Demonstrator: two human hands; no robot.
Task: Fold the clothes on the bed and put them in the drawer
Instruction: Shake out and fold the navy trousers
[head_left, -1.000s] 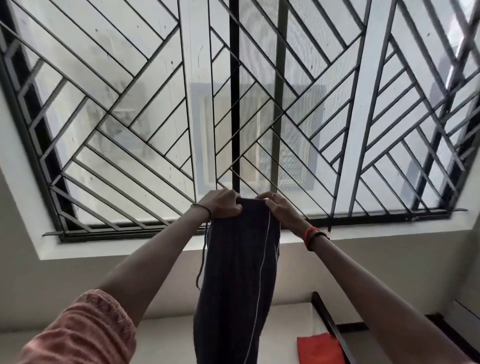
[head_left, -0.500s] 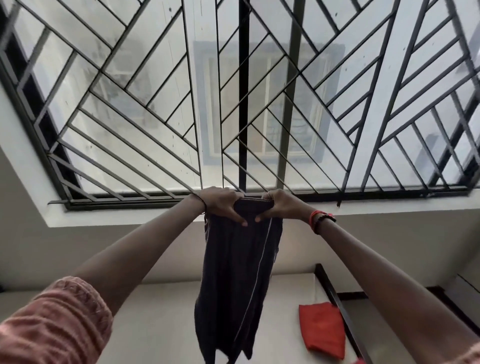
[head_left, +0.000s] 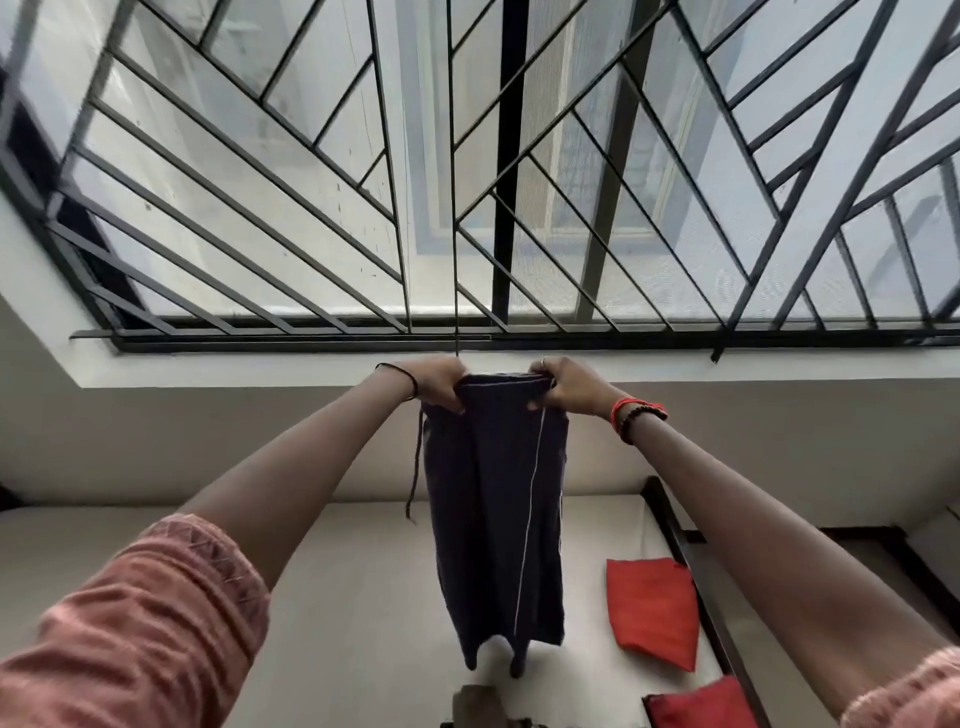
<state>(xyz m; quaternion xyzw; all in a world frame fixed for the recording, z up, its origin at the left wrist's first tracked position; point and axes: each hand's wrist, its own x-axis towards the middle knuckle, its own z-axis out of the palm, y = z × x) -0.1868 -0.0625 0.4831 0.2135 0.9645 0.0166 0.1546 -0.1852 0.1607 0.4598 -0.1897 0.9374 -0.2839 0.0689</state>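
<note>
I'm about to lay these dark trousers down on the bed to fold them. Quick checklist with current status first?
1. Left hand grips the waistband: ok.
2. Right hand grips the other end: ok.
3. Dark trousers hang straight, legs together: ok.
4. Drawstring tucked in: not ok, it dangles loose on the left side.
5. Bare bed to land on, away from the red folded cloth: ok.
6. Drawer open and ready: cannot tell, it is out of view.
</note>
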